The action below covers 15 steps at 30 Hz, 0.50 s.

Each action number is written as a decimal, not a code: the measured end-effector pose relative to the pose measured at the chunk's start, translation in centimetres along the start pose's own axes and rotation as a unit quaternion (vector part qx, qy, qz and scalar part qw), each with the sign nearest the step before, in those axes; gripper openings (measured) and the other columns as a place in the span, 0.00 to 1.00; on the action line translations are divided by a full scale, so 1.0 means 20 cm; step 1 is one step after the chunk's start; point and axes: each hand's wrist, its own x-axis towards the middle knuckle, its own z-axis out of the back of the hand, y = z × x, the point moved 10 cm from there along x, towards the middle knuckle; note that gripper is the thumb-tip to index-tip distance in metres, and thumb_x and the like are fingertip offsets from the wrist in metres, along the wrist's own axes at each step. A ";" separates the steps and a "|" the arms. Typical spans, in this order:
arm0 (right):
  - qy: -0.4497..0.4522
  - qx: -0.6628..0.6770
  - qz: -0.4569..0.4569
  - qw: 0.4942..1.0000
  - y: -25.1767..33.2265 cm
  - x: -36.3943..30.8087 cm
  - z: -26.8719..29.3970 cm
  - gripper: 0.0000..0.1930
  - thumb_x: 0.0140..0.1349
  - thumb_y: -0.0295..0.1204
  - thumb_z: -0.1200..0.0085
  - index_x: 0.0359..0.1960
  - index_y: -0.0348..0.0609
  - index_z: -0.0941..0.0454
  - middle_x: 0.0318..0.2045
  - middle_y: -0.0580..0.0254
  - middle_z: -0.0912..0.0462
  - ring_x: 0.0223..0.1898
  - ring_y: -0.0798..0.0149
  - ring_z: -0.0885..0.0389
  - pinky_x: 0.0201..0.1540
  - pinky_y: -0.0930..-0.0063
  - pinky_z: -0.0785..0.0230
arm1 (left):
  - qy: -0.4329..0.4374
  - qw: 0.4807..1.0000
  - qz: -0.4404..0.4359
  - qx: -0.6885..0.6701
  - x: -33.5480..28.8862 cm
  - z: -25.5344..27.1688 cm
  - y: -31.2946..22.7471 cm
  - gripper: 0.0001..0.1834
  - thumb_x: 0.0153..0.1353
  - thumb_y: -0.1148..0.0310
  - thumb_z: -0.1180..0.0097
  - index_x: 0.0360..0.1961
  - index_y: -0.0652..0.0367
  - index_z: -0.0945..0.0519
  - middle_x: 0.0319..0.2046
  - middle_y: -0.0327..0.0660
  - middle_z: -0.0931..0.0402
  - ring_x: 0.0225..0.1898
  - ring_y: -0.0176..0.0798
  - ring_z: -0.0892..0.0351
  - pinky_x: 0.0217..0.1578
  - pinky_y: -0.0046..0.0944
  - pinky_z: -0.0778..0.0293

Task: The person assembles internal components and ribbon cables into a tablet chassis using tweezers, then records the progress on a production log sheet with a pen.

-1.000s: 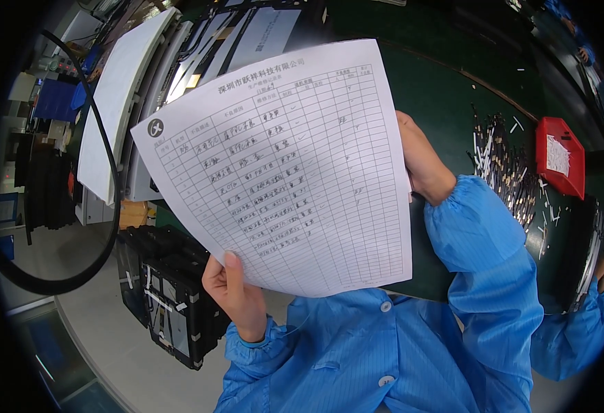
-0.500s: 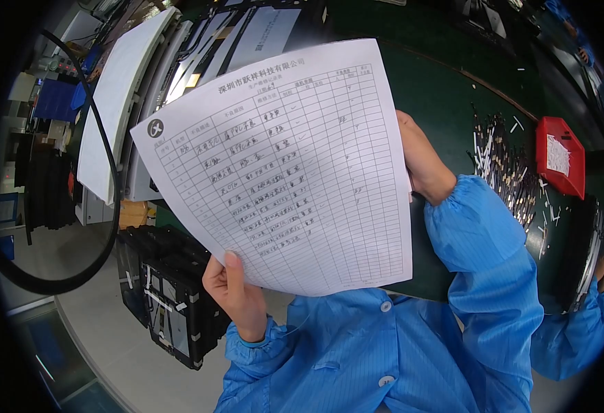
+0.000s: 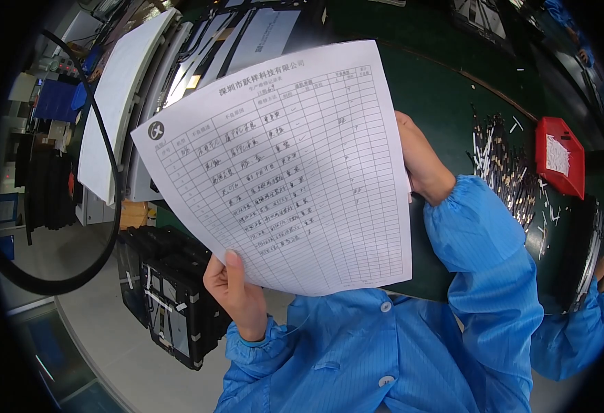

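One sheet of paper (image 3: 295,179), a ruled form with printed headings and handwritten rows, held up tilted above the edge of the dark green bench (image 3: 446,89). Left hand (image 3: 236,292) at the sheet's lower left edge: fingers pinching the paper, thumb on its printed face. Right hand (image 3: 426,165) at the sheet's right edge, partly behind it; cannot tell whether those fingers pinch, as the paper hides them. Right of the sheet, on the bench: a loose heap of thin dark strips (image 3: 498,168); beyond it, a red bin (image 3: 572,172) containing white pieces. Left of the sheet: a white panel (image 3: 126,103) and a black cable (image 3: 102,117). Below left of the sheet: black-framed units (image 3: 171,303). Far right of the sheet: another person's hand (image 3: 603,268).
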 end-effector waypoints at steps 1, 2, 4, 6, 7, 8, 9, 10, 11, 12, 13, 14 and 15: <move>0.004 0.002 0.000 1.000 0.00 0.00 0.00 0.15 0.62 0.38 0.54 0.39 0.37 0.23 0.28 0.62 0.20 0.21 0.77 0.23 0.26 0.86 0.29 | 0.000 1.000 0.000 0.000 0.00 0.00 0.00 0.17 0.63 0.67 0.54 0.42 0.74 0.27 0.37 0.45 0.23 0.37 0.30 0.26 0.41 0.27 0.35; 0.004 0.002 0.000 1.000 0.00 0.00 0.00 0.15 0.62 0.38 0.54 0.39 0.37 0.23 0.28 0.62 0.20 0.21 0.77 0.23 0.26 0.86 0.29 | -0.002 1.000 0.001 0.000 0.00 0.00 0.00 0.17 0.63 0.67 0.54 0.41 0.74 0.27 0.36 0.45 0.23 0.37 0.30 0.26 0.41 0.27 0.35; -0.002 -0.012 0.002 1.000 0.01 0.00 0.00 0.15 0.62 0.37 0.53 0.39 0.37 0.23 0.27 0.62 0.20 0.21 0.77 0.23 0.26 0.86 0.29 | -0.004 1.000 0.002 -0.001 0.00 -0.01 0.00 0.17 0.63 0.67 0.54 0.41 0.74 0.27 0.36 0.45 0.23 0.36 0.29 0.26 0.41 0.27 0.35; -0.002 -0.012 0.001 1.000 0.01 0.00 0.00 0.15 0.62 0.37 0.53 0.39 0.37 0.23 0.27 0.62 0.20 0.21 0.77 0.23 0.26 0.86 0.29 | 0.000 1.000 0.000 -0.002 0.00 -0.01 -0.01 0.16 0.63 0.67 0.54 0.40 0.74 0.27 0.35 0.45 0.23 0.36 0.29 0.27 0.40 0.27 0.35; -0.002 -0.012 0.000 1.000 0.01 0.00 0.00 0.15 0.62 0.38 0.53 0.39 0.37 0.23 0.27 0.62 0.20 0.21 0.77 0.23 0.26 0.87 0.29 | -0.001 1.000 -0.001 -0.002 0.00 -0.01 -0.01 0.16 0.63 0.67 0.54 0.40 0.74 0.27 0.35 0.45 0.23 0.36 0.29 0.27 0.40 0.27 0.35; -0.002 -0.012 0.000 1.000 0.01 0.00 0.00 0.15 0.62 0.38 0.53 0.39 0.37 0.23 0.27 0.62 0.20 0.21 0.77 0.23 0.26 0.87 0.29 | -0.001 1.000 0.001 -0.001 0.00 -0.01 -0.01 0.16 0.63 0.67 0.54 0.40 0.74 0.27 0.35 0.45 0.23 0.36 0.29 0.27 0.40 0.27 0.35; -0.001 -0.014 0.000 1.000 0.00 0.00 0.01 0.15 0.62 0.38 0.53 0.39 0.37 0.23 0.28 0.62 0.20 0.21 0.77 0.23 0.26 0.87 0.29 | -0.001 1.000 0.003 0.000 0.00 -0.01 0.00 0.16 0.63 0.67 0.54 0.40 0.74 0.27 0.35 0.45 0.23 0.36 0.29 0.27 0.40 0.27 0.35; -0.001 -0.015 -0.001 1.000 0.00 0.00 0.01 0.15 0.62 0.38 0.52 0.39 0.37 0.23 0.28 0.62 0.20 0.22 0.77 0.23 0.26 0.87 0.29 | -0.001 1.000 0.003 0.000 0.00 -0.02 0.00 0.16 0.63 0.67 0.54 0.40 0.74 0.27 0.35 0.45 0.23 0.36 0.29 0.27 0.40 0.27 0.35; -0.001 -0.016 -0.001 1.000 0.00 0.00 0.01 0.15 0.62 0.38 0.52 0.39 0.37 0.23 0.28 0.62 0.20 0.22 0.77 0.23 0.26 0.87 0.29 | -0.007 1.000 0.005 0.002 0.00 -0.02 0.00 0.16 0.63 0.67 0.54 0.40 0.73 0.27 0.36 0.45 0.23 0.36 0.29 0.27 0.40 0.27 0.35; 0.005 -0.012 0.001 1.000 0.00 0.00 0.01 0.15 0.62 0.38 0.52 0.39 0.37 0.23 0.28 0.62 0.20 0.22 0.77 0.23 0.26 0.87 0.29 | -0.012 1.000 0.007 0.005 0.01 -0.02 0.00 0.16 0.63 0.66 0.54 0.40 0.73 0.27 0.36 0.45 0.23 0.36 0.29 0.27 0.40 0.26 0.35; 0.010 -0.008 0.002 1.000 0.00 0.00 0.00 0.15 0.62 0.38 0.53 0.39 0.37 0.23 0.28 0.62 0.20 0.22 0.77 0.23 0.26 0.87 0.29 | -0.012 1.000 0.007 0.005 0.01 -0.02 0.00 0.16 0.63 0.66 0.54 0.40 0.73 0.27 0.36 0.45 0.23 0.36 0.29 0.27 0.40 0.26 0.35; 0.010 -0.008 0.003 1.000 0.00 0.00 0.00 0.15 0.62 0.38 0.53 0.39 0.37 0.23 0.28 0.62 0.20 0.22 0.77 0.23 0.26 0.87 0.29 | -0.012 1.000 0.008 0.004 0.01 -0.02 0.00 0.16 0.63 0.66 0.55 0.40 0.73 0.27 0.36 0.45 0.23 0.36 0.29 0.27 0.40 0.26 0.35; 0.006 -0.010 0.002 1.000 0.00 0.00 0.00 0.15 0.62 0.38 0.53 0.39 0.37 0.23 0.27 0.62 0.20 0.22 0.77 0.23 0.26 0.87 0.29 | -0.011 1.000 0.009 0.003 0.01 -0.01 0.00 0.16 0.63 0.66 0.55 0.40 0.73 0.27 0.36 0.45 0.24 0.36 0.29 0.27 0.40 0.26 0.35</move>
